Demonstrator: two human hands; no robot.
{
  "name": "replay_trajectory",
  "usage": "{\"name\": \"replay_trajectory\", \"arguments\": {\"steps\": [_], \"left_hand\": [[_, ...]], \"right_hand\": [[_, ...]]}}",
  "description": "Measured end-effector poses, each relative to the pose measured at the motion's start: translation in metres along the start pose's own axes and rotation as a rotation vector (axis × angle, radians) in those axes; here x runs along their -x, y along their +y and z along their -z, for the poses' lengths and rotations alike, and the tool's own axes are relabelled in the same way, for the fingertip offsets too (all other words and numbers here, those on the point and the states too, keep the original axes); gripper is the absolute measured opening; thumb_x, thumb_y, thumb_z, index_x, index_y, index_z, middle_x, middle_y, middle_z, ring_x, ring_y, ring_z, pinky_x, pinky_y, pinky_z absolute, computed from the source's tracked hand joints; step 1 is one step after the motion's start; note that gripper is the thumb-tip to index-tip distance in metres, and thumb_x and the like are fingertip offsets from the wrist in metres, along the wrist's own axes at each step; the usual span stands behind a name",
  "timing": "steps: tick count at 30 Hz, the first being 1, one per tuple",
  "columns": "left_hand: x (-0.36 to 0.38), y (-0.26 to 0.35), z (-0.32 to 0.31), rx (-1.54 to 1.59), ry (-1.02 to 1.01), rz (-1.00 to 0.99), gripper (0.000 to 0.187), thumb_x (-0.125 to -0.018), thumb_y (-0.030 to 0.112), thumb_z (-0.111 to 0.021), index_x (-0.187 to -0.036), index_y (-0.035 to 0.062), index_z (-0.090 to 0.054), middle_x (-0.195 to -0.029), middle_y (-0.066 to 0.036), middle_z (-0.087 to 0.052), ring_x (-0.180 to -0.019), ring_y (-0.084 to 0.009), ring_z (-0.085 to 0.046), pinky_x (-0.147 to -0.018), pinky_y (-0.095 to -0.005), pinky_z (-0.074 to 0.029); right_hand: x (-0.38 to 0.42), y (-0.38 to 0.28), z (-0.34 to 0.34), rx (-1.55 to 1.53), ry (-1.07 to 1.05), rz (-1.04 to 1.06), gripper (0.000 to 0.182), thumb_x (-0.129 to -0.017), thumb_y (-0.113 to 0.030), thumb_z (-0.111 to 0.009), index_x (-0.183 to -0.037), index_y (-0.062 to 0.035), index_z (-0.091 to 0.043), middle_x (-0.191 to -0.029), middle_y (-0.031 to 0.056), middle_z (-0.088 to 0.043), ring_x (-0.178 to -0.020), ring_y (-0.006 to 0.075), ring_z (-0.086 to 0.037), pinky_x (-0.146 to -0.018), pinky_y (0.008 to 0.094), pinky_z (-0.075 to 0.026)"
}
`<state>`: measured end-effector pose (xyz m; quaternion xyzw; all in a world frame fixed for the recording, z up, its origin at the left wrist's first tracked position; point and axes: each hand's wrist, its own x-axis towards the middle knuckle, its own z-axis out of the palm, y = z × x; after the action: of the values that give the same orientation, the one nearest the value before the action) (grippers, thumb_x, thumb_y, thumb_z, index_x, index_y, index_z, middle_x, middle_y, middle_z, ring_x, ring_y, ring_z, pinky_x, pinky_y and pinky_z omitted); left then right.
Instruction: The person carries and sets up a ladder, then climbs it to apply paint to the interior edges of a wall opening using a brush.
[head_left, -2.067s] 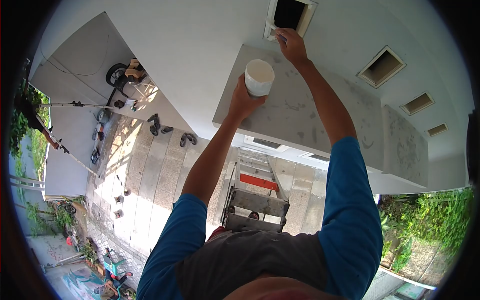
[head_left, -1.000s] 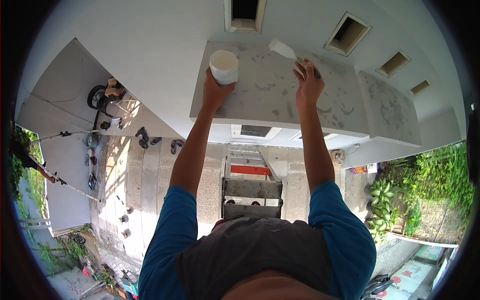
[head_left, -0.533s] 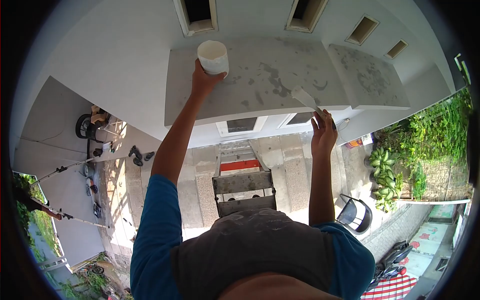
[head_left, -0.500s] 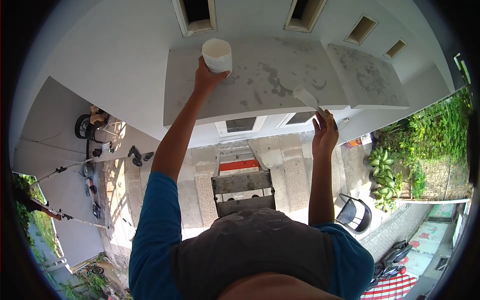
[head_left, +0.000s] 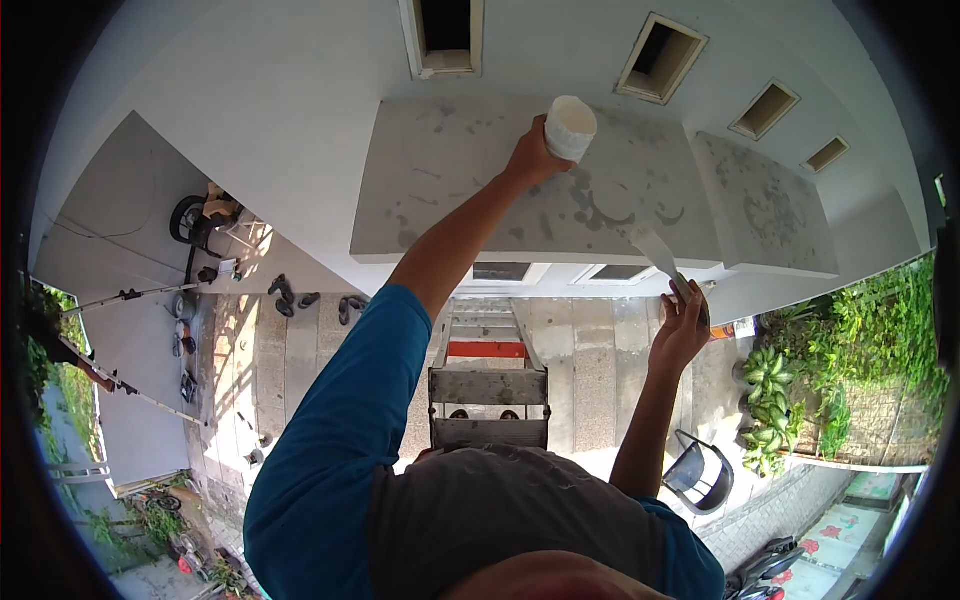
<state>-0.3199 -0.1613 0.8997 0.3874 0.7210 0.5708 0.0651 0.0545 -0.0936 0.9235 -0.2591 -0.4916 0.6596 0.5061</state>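
Observation:
My left hand (head_left: pixel 535 152) is wrapped round a white tub (head_left: pixel 571 138), held over a grey ledge (head_left: pixel 470 225) marked with dark stains. The tub's open top faces up, and its wall is smeared with white. My right hand (head_left: pixel 683 332) grips the handle of a putty knife (head_left: pixel 654 250) just off the ledge's front edge. Its pale, wide blade points up and left, overlapping the ledge's edge in this view.
Below me stands a stepladder (head_left: pixel 488 386) with a red step, above a paved floor. A second stained ledge (head_left: pixel 765 195) adjoins on the right. Window openings (head_left: pixel 662 58) line the wall. A black chair (head_left: pixel 700 475) and plants (head_left: pixel 770 385) are at right, shoes (head_left: pixel 283 295) at left.
My left hand has carried the tub to the right over the ledge. The putty knife in my right hand sits slightly lower and further right in view, and the whole view has shifted.

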Motion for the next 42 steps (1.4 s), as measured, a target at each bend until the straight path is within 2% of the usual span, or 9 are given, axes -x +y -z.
{"name": "replay_trajectory", "arguments": {"steps": [5, 8, 14, 16, 20, 24, 35, 38, 42], "left_hand": [[0.009, -0.009, 0.001, 0.069, 0.007, -0.014, 0.119, -0.06, 0.027, -0.096, -0.151, 0.0031, -0.024, -0.141, -0.024, -0.054, -0.129, -0.0391, -0.055, -0.11, -0.044, -0.045], [0.022, -0.012, 0.023, -0.174, 0.028, -0.123, 0.119, -0.064, 0.03, -0.094, -0.154, 0.0027, -0.021, -0.143, -0.024, -0.052, -0.132, -0.0405, -0.053, -0.112, -0.0434, -0.043], [0.03, -0.038, 0.104, -0.249, 0.155, -0.139, 0.058, -0.085, 0.027, -0.078, -0.133, 0.0047, -0.054, -0.131, -0.016, -0.062, -0.116, -0.0302, -0.064, -0.094, -0.0403, -0.053], [0.029, -0.046, 0.13, -0.284, 0.277, -0.161, 0.031, -0.09, 0.02, -0.072, -0.115, 0.0038, -0.063, -0.11, -0.01, -0.07, -0.094, -0.0225, -0.068, -0.077, -0.0362, -0.055], [0.034, -0.067, 0.165, -0.3, 0.443, -0.167, 0.019, -0.09, 0.014, -0.069, -0.106, 0.004, -0.066, -0.091, -0.006, -0.069, -0.076, -0.019, -0.066, -0.066, -0.0329, -0.053], [0.037, -0.073, 0.173, -0.344, 0.587, -0.081, 0.013, -0.089, 0.011, -0.069, -0.101, 0.006, -0.067, -0.079, -0.005, -0.067, -0.064, -0.0179, -0.062, -0.063, -0.0325, -0.051], [0.039, -0.073, 0.17, -0.433, 0.587, -0.091, 0.009, -0.088, 0.015, -0.068, -0.095, 0.0106, -0.064, -0.07, -0.007, -0.066, -0.06, -0.0255, -0.066, -0.058, -0.0385, -0.053], [0.039, -0.075, 0.169, -0.418, 0.592, -0.111, 0.01, -0.087, 0.015, -0.069, -0.095, 0.0104, -0.064, -0.07, -0.007, -0.066, -0.061, -0.0251, -0.066, -0.057, -0.038, -0.053], [0.037, -0.077, 0.167, -0.448, 0.601, -0.181, 0.009, -0.088, 0.013, -0.069, -0.095, 0.0097, -0.064, -0.066, -0.006, -0.065, -0.056, -0.0231, -0.064, -0.054, -0.0362, -0.051]], "right_hand": [[0.003, 0.011, -0.003, -0.077, 0.018, -0.123, 0.039, -0.106, -0.027, -0.054, -0.131, 0.0024, -0.057, -0.122, 0.0158, -0.067, -0.114, 0.025, -0.066, -0.089, 0.035, -0.056], [-0.003, 0.023, -0.002, -0.183, 0.001, -0.205, 0.039, -0.106, -0.028, -0.054, -0.131, 0.0008, -0.057, -0.123, 0.0146, -0.067, -0.114, 0.0244, -0.066, -0.09, 0.0343, -0.055], [-0.019, 0.03, -0.056, -0.301, -0.11, -0.264, 0.038, -0.106, -0.027, -0.053, -0.132, 0.0, -0.057, -0.123, 0.0138, -0.067, -0.115, 0.0233, -0.065, -0.089, 0.0328, -0.056], [-0.023, 0.033, -0.084, -0.309, -0.15, -0.273, 0.038, -0.106, -0.025, -0.054, -0.132, 0.0025, -0.056, -0.125, 0.0154, -0.065, -0.115, 0.025, -0.065, -0.088, 0.033, -0.057], [-0.025, 0.044, -0.158, -0.283, -0.312, -0.274, 0.037, -0.104, -0.017, -0.057, -0.129, 0.0098, -0.054, -0.123, 0.0189, -0.063, -0.111, 0.0317, -0.068, -0.086, 0.036, -0.061], [-0.034, 0.064, -0.272, -0.165, -0.381, -0.24, 0.037, -0.102, -0.017, -0.06, -0.124, 0.0125, -0.059, -0.117, 0.0204, -0.067, -0.102, 0.0289, -0.071, -0.083, 0.0339, -0.062], [-0.119, 0.216, -0.453, 0.326, -0.43, 0.472, 0.024, -0.093, -0.016, -0.07, -0.099, 0.0069, -0.072, -0.082, 0.0125, -0.074, -0.077, 0.0187, -0.074, -0.073, 0.0301, -0.059], [-0.122, 0.229, -0.462, 0.272, -0.404, 0.439, 0.02, -0.093, -0.015, -0.068, -0.096, 0.0049, -0.073, -0.079, 0.015, -0.074, -0.074, 0.022, -0.073, -0.07, 0.0312, -0.057], [-0.126, 0.217, -0.445, 0.361, -0.246, 0.719, 0.018, -0.092, -0.013, -0.069, -0.093, 0.0045, -0.072, -0.079, 0.0154, -0.073, -0.072, 0.0233, -0.073, -0.068, 0.0327, -0.057]]}}
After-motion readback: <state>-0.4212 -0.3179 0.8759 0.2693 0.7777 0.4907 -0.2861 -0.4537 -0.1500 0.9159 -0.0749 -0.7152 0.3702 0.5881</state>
